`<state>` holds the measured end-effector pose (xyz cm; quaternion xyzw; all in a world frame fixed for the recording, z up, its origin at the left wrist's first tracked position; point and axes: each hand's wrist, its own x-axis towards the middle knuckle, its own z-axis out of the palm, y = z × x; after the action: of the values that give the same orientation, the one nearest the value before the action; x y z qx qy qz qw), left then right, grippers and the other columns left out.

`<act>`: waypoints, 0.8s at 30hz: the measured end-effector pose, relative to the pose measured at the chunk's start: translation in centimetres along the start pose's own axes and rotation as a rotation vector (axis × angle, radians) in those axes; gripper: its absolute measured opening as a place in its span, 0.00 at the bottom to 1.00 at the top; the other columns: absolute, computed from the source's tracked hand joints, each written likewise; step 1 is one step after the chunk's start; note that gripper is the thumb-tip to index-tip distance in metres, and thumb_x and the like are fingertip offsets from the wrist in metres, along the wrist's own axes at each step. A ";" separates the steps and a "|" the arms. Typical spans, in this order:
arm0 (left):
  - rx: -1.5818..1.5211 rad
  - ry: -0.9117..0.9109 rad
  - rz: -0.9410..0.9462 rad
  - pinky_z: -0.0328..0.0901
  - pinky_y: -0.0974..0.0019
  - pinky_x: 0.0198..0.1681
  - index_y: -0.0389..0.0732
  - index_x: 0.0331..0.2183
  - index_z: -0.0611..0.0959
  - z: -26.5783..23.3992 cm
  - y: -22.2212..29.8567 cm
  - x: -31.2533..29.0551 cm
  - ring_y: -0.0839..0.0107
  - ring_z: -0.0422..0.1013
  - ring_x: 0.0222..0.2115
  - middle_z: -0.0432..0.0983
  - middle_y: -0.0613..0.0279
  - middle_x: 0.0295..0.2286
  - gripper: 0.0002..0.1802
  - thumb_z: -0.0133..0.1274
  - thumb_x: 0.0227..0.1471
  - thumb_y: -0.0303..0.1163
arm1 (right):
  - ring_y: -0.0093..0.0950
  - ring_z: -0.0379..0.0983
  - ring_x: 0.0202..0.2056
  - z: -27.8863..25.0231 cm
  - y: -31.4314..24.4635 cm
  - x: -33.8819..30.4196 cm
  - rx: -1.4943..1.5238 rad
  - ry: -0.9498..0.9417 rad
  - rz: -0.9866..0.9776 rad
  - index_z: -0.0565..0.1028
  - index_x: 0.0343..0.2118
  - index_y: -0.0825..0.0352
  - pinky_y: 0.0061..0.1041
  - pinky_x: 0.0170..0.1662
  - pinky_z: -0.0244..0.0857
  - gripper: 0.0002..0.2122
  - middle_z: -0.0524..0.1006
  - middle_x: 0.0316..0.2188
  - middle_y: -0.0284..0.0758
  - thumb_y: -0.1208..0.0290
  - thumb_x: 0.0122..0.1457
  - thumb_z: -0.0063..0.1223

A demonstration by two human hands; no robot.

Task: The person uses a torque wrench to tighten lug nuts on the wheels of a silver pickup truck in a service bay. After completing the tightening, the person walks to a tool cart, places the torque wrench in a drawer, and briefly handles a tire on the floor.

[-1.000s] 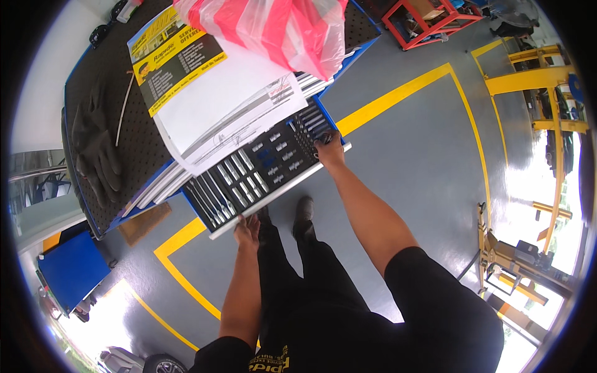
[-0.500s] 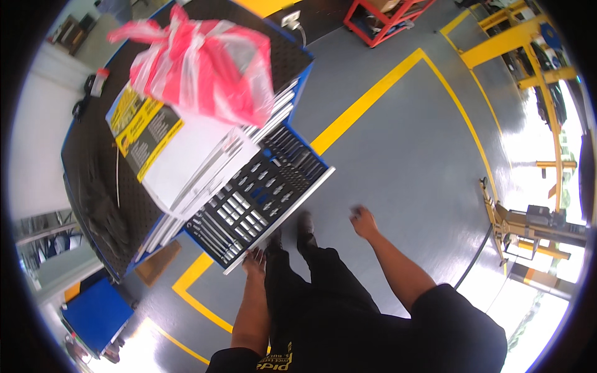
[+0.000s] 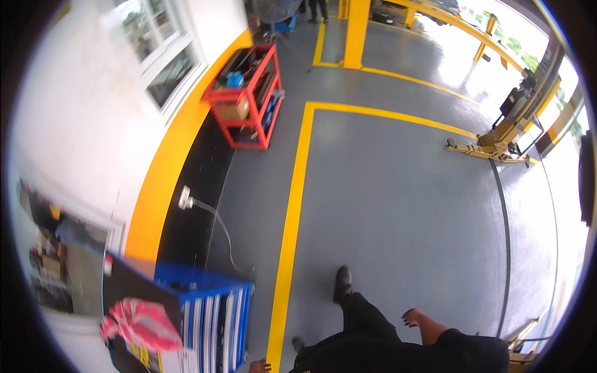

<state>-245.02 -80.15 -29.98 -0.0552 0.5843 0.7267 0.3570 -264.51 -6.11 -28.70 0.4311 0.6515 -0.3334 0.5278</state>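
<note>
My right hand hangs beside my body above the grey floor, fingers loosely apart, holding nothing. At the lower edge my left hand shows only in part, with a few fingertips apart and nothing seen in them. Nearest to it is a blue tool cabinet with several silver-edged drawers. A pink-and-white plastic bag lies on its dark top, next to a yellow and white package cut off by the rim. One dark shoe is stretched forward on the floor.
A red tool trolley stands against the wall. A white socket there has a cable trailing onto the floor. Yellow lines mark the floor. A jack-like machine stands at right; a yellow lift post rises farther back.
My view has swung up and right, away from the cabinet. My left hand has left the drawer front. The open drawer of sockets and wrenches no longer shows pulled out. My feet have stepped apart.
</note>
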 end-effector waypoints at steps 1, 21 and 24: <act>-0.071 0.103 -0.165 0.72 0.45 0.46 0.43 0.60 0.70 -0.6 3.0 3.2 0.48 0.67 0.57 0.74 0.46 0.52 0.33 0.61 0.56 0.39 | 0.37 0.78 0.46 0.0 -4.5 -0.3 0.004 -0.043 -0.066 0.75 0.54 0.60 0.42 0.44 0.74 0.16 0.79 0.49 0.36 0.63 0.66 0.47; -0.240 0.481 -0.782 0.69 0.52 0.48 0.41 0.53 0.74 -19.3 59.0 74.1 0.55 0.77 0.43 0.80 0.55 0.46 0.23 0.52 0.63 0.44 | 0.30 0.79 0.42 -45.4 -67.1 1.2 0.224 -0.030 -0.021 0.75 0.53 0.57 0.35 0.42 0.74 0.15 0.81 0.46 0.32 0.61 0.68 0.49; 0.026 0.526 -0.887 0.70 0.52 0.46 0.43 0.52 0.75 -23.0 70.7 88.5 0.58 0.77 0.43 0.80 0.58 0.44 0.22 0.53 0.63 0.44 | 0.33 0.79 0.42 -49.8 -70.8 -0.3 0.436 0.009 -0.031 0.75 0.54 0.58 0.38 0.43 0.75 0.15 0.81 0.45 0.35 0.61 0.70 0.44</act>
<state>-359.44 -64.83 -23.90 -0.4740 0.5837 0.4597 0.4725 -349.09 9.44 -18.87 0.5266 0.5729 -0.4725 0.4137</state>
